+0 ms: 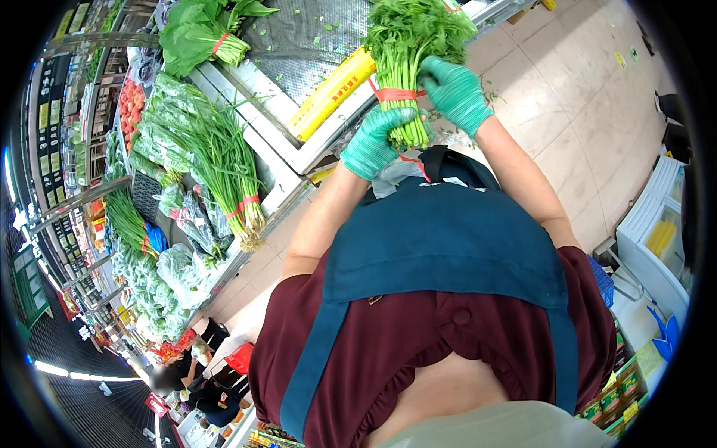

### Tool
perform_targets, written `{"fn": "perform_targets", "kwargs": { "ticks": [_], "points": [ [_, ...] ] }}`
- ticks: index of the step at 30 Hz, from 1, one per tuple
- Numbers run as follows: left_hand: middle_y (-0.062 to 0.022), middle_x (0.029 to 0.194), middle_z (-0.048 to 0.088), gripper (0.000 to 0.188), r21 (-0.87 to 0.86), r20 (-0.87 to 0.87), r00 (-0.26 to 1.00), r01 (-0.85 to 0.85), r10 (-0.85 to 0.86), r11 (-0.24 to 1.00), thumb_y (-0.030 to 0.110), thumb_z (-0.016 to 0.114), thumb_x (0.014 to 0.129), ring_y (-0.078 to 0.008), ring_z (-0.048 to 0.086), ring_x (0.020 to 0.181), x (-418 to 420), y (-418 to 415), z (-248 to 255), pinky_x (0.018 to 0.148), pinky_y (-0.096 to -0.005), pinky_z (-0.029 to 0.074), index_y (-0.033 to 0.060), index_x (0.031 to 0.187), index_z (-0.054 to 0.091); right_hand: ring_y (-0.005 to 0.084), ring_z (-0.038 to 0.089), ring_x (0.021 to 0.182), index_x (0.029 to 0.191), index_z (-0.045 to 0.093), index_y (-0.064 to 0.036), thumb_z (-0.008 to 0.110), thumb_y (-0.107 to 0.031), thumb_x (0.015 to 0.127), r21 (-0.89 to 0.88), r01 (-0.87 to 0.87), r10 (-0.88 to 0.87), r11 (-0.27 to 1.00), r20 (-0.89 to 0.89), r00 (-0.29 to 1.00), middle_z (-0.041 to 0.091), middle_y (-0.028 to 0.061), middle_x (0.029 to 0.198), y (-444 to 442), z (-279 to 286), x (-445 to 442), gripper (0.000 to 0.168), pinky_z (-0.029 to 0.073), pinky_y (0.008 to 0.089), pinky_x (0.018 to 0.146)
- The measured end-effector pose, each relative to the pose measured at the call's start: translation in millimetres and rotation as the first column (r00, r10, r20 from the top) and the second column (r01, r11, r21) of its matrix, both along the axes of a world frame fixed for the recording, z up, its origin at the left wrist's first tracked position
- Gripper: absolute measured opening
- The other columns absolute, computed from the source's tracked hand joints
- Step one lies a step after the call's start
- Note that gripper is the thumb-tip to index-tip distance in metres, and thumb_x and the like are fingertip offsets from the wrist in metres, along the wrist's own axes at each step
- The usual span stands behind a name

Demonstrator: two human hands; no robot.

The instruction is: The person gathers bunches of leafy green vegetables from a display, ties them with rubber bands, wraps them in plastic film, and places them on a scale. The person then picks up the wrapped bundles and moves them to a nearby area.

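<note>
A bunch of leafy green stalks (400,73) with a red band (396,94) around its stems is held before my apron, its cut ends towards me. My left hand (375,140), in a green glove, grips the stem ends just below the band. My right hand (455,92), gloved alike, is at the right side of the stems beside the band; its fingers are bent and partly hidden, so its hold is unclear. A loose red strip (414,163) hangs below the stems. Left of the bunch, a yellow printed box (333,92) lies along the display edge.
Another banded leafy bunch (219,43) lies on the display at upper left. Long green onions (232,173) with red bands, bagged greens (182,274) and red fruit (131,106) fill the left side. A white chest freezer (652,218) stands at right. People are at lower left.
</note>
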State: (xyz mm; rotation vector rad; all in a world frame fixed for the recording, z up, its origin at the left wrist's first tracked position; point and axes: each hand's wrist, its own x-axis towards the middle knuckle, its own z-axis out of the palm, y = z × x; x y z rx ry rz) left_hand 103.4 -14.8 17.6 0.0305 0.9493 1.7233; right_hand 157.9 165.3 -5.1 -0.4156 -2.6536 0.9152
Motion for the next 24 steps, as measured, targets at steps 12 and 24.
{"fn": "perform_targets", "kwargs": {
  "ticks": [12,24],
  "points": [
    [-0.0123,0.114,0.054,0.094,-0.314,-0.871,0.45,-0.199,-0.198,0.928,0.01,0.076,0.069,-0.017,0.056,0.098,3.5,13.2,-29.7,0.086,-0.0302,0.047,-0.0038,0.138,0.013,0.0152,0.057,0.092,0.117,0.053,0.002,0.071,-0.031,0.079,-0.838,-0.129,0.125,0.531,-0.073,0.989,0.061,0.0093,0.104,-31.5,7.7,6.2,0.053,0.047,0.0303,0.083],
    [-0.0097,0.098,0.061,0.052,-0.028,-0.462,0.876,0.138,-0.135,0.99,0.025,0.068,0.079,-0.02,0.06,0.094,-21.6,17.4,-3.8,0.081,-0.0322,0.048,-0.0018,0.119,0.05,0.0171,0.059,0.092,0.12,0.051,0.003,0.066,-0.041,0.083,-0.737,-0.13,0.178,0.663,-0.014,0.984,0.06,0.0133,0.103,-1.8,19.3,7.7,0.059,0.049,0.0282,0.076]
  ]
}}
